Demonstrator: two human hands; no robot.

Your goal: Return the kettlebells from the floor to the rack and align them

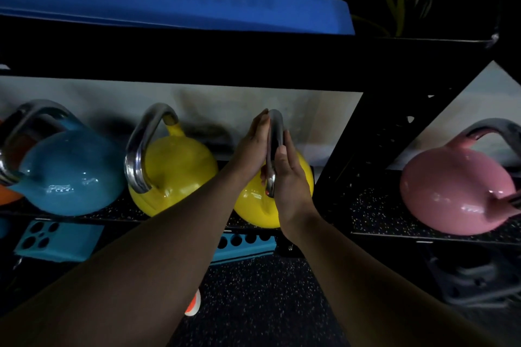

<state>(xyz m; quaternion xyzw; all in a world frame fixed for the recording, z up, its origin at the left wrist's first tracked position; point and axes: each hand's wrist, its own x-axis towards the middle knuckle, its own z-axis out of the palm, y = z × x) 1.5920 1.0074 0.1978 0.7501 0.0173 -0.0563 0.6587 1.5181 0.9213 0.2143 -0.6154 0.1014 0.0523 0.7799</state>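
Both hands press flat against the chrome handle [275, 149] of the right-hand yellow kettlebell [303, 175], the left hand [252, 146] on one side and the right hand [290, 177] on the other, fingers nearly straight rather than wrapped around it. The bell sits on the speckled rack shelf [375, 214], with its front bulging over the shelf edge, just right of a second yellow kettlebell [172, 172] and close to the black rack upright [363, 132]. The main risk, as I judge it, is that open-palm hold: a heavy round bell turned or pushed by its handle alone could roll forward off the lip and drop toward the floor [253, 290], where an orange and white shoe tip [194, 303] shows. Twisting the handle to match its neighbour could also pinch fingers against the upright or knock the neighbouring bell out of line. The blue kettlebell [67, 175] farther left and the pink kettlebell [456, 191] beyond the upright sit with handles at differing angles, so alignment looks unfinished.
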